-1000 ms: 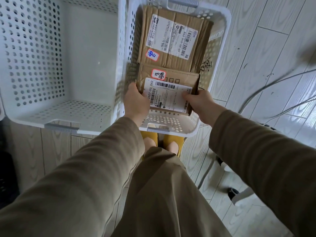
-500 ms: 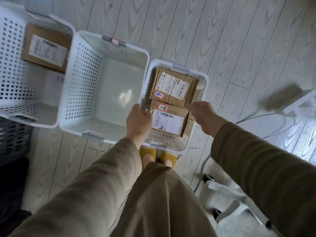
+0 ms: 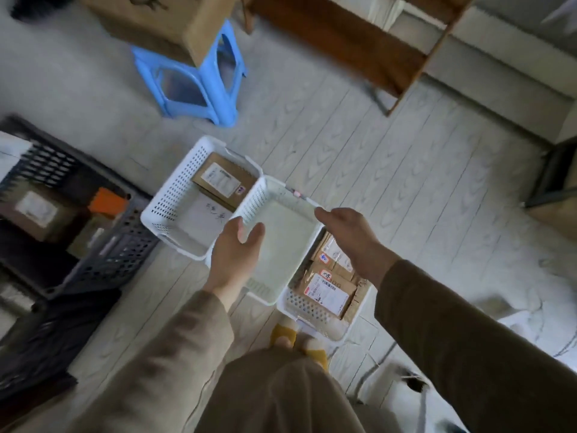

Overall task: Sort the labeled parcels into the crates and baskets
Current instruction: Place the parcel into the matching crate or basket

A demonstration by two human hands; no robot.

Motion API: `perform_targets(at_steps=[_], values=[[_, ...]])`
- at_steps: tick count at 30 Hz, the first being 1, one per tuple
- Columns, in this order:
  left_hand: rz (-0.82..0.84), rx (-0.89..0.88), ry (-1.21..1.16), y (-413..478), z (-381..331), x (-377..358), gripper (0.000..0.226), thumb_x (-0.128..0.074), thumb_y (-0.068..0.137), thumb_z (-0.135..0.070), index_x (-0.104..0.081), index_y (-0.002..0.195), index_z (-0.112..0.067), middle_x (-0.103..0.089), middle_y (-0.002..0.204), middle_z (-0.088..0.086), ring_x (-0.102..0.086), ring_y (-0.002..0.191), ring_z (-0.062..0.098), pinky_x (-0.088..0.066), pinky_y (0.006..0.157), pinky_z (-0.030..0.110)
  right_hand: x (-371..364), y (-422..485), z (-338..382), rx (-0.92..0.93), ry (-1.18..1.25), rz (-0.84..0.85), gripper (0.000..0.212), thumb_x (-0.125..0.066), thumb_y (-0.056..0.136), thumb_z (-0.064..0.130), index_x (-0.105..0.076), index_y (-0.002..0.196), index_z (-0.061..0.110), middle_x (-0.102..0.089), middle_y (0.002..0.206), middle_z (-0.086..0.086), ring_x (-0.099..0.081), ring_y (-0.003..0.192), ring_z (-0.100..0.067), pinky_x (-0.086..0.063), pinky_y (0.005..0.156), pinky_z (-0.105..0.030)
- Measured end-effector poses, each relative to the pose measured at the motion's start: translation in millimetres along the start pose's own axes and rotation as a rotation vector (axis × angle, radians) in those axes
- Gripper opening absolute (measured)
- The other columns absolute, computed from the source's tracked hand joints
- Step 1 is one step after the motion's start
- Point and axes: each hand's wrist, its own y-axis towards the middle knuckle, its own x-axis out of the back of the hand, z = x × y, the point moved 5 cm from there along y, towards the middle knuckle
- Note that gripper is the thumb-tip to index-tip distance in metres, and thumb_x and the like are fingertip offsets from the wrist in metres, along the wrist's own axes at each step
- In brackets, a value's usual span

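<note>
Three white perforated baskets stand in a row on the floor. The right basket [image 3: 312,309] holds two labeled cardboard parcels, the nearer one [image 3: 327,292] with a white shipping label and the farther one [image 3: 335,256] partly behind my right arm. Nothing lies in the middle basket [image 3: 249,204]. The left basket [image 3: 170,200] holds one labeled parcel [image 3: 223,181]. My left hand [image 3: 234,251] hovers over the middle basket's near edge, fingers relaxed, holding nothing. My right hand [image 3: 349,232] hangs above the gap between middle and right baskets, also holding nothing.
A dark crate [image 3: 118,254] at the left holds more parcels and an orange item [image 3: 107,201]. A blue plastic stool [image 3: 193,76] carries a cardboard box [image 3: 162,20] at the back. A wooden shelf frame [image 3: 359,42] stands at the back right. My feet in yellow slippers [image 3: 299,339] are below.
Both hands have let go of the near parcel in the right basket and lifted away. The view has risen and pulled back, showing the stool, shelf and dark crate.
</note>
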Motion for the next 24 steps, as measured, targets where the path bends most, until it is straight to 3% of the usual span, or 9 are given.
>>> perform_targets(at_steps=[2,6,7,9,12,15,17,21,24], values=[[-0.036,0.002,-0.065,-20,-13,27,0.043,-0.049,0.096,-0.03,-0.043,0.134,-0.011,-0.052,0.127,0.001,-0.044,0.102,0.007,-0.037,0.073,0.02,-13,-23,28,0.071,-0.054,0.04,0.024,-0.055,0.092,0.04,-0.045,0.081,0.022,-0.045,0.072,0.005,-0.043,0.061,-0.009,-0.034,0.046,-0.014],[-0.162,0.059,-0.296,-65,-29,91,0.017,-0.053,0.095,-0.031,-0.054,0.11,-0.023,-0.045,0.102,-0.014,-0.044,0.105,0.011,-0.033,0.08,0.022,-49,-78,90,0.206,-0.167,0.16,0.033,-0.057,0.089,0.046,-0.054,0.087,0.014,-0.057,0.089,-0.004,-0.054,0.086,-0.023,-0.039,0.066,-0.028],[-0.202,0.064,-0.355,-77,-32,109,0.011,-0.054,0.094,-0.03,-0.054,0.104,-0.025,-0.045,0.1,-0.015,-0.043,0.104,0.01,-0.034,0.079,0.022,-58,-93,106,0.241,-0.174,0.205,0.028,-0.057,0.09,0.044,-0.055,0.082,0.017,-0.056,0.083,-0.001,-0.054,0.083,-0.022,-0.04,0.064,-0.024],[-0.27,0.038,-0.442,-103,-40,143,0.025,-0.054,0.094,-0.03,-0.052,0.117,-0.022,-0.05,0.113,-0.009,-0.044,0.11,0.01,-0.035,0.085,0.023,-74,-125,140,0.33,-0.179,0.262,0.025,-0.056,0.093,0.035,-0.053,0.072,0.022,-0.052,0.072,0.006,-0.051,0.072,-0.014,-0.04,0.054,-0.012],[-0.425,0.009,-0.506,-149,-43,196,0.045,-0.053,0.094,-0.03,-0.043,0.135,-0.015,-0.044,0.143,0.0,-0.044,0.126,0.013,-0.031,0.094,0.02,-106,-171,177,0.434,-0.203,0.369,0.034,-0.057,0.091,0.037,-0.061,0.092,0.003,-0.062,0.089,-0.01,-0.057,0.079,-0.014,-0.042,0.062,-0.019],[-0.54,0.006,-0.594,-203,-33,241,0.057,-0.052,0.095,-0.03,-0.033,0.145,-0.011,-0.039,0.148,0.001,-0.039,0.133,0.014,-0.028,0.096,0.017,-142,-214,195,0.484,-0.225,0.485,0.036,-0.059,0.086,0.05,-0.058,0.102,0.018,-0.058,0.107,0.003,-0.053,0.108,-0.016,-0.043,0.083,-0.029],[-0.628,-0.014,-0.659,-247,-17,272,0.059,-0.051,0.095,-0.031,-0.03,0.147,-0.012,-0.038,0.149,0.001,-0.038,0.134,0.014,-0.028,0.102,0.02,-169,-254,204,0.515,-0.249,0.574,0.054,-0.058,0.087,0.05,-0.054,0.126,0.013,-0.055,0.128,0.001,-0.05,0.121,-0.017,-0.04,0.099,-0.036],[-0.758,-0.021,-0.697,-302,4,310,0.06,-0.054,0.094,-0.033,-0.032,0.146,-0.011,-0.04,0.147,0.003,-0.04,0.132,0.015,-0.034,0.102,0.023,-207,-308,218,0.582,-0.262,0.706,0.053,-0.057,0.091,0.041,-0.049,0.131,0.008,-0.06,0.121,0.0,-0.056,0.11,-0.012,-0.04,0.087,-0.024],[-0.887,-0.036,-0.724,-349,23,343,0.061,-0.055,0.094,-0.033,-0.031,0.146,-0.012,-0.038,0.148,0.004,-0.039,0.133,0.016,-0.033,0.1,0.022,-252,-360,223,0.625,-0.316,0.806,0.061,-0.061,0.087,0.046,-0.048,0.134,0.01,-0.056,0.131,-0.001,-0.052,0.121,-0.015,-0.036,0.09,-0.027]])
